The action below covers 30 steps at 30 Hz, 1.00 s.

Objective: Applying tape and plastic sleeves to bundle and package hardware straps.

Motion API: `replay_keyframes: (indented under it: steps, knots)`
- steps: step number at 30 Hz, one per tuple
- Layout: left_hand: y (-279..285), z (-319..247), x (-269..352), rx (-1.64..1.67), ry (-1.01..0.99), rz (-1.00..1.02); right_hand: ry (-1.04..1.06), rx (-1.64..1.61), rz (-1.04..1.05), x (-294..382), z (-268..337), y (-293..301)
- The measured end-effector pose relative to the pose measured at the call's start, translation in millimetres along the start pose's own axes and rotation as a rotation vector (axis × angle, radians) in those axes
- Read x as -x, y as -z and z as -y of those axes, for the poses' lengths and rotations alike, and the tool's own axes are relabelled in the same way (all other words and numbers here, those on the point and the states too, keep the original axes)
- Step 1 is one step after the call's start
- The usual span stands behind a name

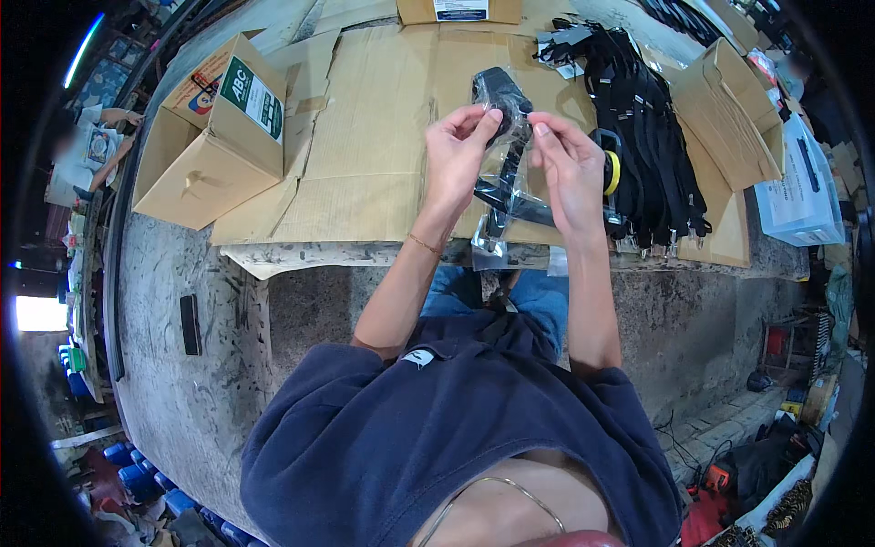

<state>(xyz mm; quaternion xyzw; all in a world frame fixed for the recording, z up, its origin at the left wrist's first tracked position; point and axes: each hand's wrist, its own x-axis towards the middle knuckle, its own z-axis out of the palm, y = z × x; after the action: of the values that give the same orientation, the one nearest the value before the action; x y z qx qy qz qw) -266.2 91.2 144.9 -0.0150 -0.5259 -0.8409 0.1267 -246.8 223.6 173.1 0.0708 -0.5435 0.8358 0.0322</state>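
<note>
A clear plastic bag [493, 247] with a folded black webbing strap [497, 87] in it is held up over the cardboard sheet. My left hand [459, 147] pinches the bag and the black bundle between thumb and fingers. With thumb and forefinger, my right hand [569, 164] grips the bag's plastic on its other side. Black strap lengths hang below the fingers, partly behind the plastic. Just right of my right hand is a tape dispenser with a yellow roll [612, 172], partly hidden by that hand. Beyond it lies a pile of black straps [639, 130] with metal ends.
An open cardboard box [205, 181] stands at the left, another box [728, 116] at the right beside a clear plastic bin [800, 188]. Cardboard sheets [369, 143] cover the table. A dark phone-like slab [191, 325] lies on the left surface. Another person [92, 154] is at far left.
</note>
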Motion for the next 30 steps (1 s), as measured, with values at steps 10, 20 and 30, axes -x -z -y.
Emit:
replay_keyframes:
  steps: [10, 20, 30]
  knots:
    - [-8, -1, 8, -0.054, -0.077, -0.036, -0.071, -0.033, -0.002, -3, 2, -2]
    - [-9, 3, 12, -0.062, -0.102, -0.056, -0.063, -0.032, -0.123, -4, 1, -11]
    - [-5, 10, 13, -0.116, -0.116, -0.080, -0.122, 0.020, -0.153, -5, -2, -12]
